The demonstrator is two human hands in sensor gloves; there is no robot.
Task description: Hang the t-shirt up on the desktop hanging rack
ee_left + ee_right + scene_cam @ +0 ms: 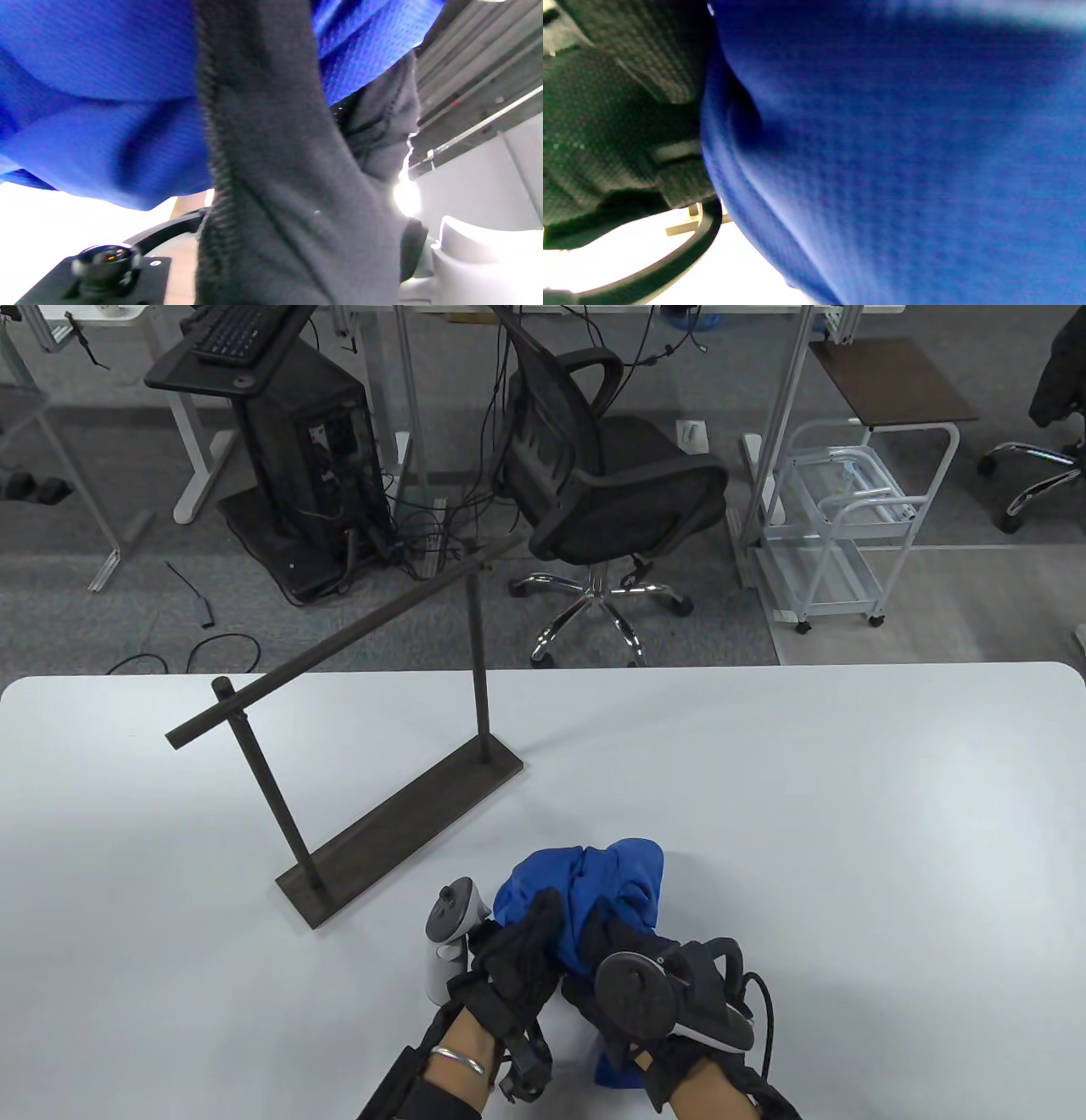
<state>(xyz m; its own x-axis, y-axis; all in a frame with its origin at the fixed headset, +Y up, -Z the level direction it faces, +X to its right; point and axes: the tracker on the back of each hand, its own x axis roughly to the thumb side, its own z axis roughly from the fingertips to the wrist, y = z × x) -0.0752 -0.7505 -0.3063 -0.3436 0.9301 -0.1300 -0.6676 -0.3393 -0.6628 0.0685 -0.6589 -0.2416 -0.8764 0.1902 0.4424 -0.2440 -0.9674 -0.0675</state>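
A bunched blue t-shirt [607,882] is held just above the white table [848,814] near its front edge, between both hands. My left hand [526,942] grips its left side and my right hand [611,954] grips its right side. The blue cloth fills the left wrist view [97,106] and the right wrist view [903,148], pressed against the black gloved fingers [275,169]. The dark hanging rack [339,645] stands to the far left of the hands, its bar bare and slanting from front left to back right. No hanger shows.
The rack's flat base [399,831] lies on the table just left of the shirt. Beyond the table's far edge are a black office chair [611,483], a computer tower [305,475] and a white cart [848,526].
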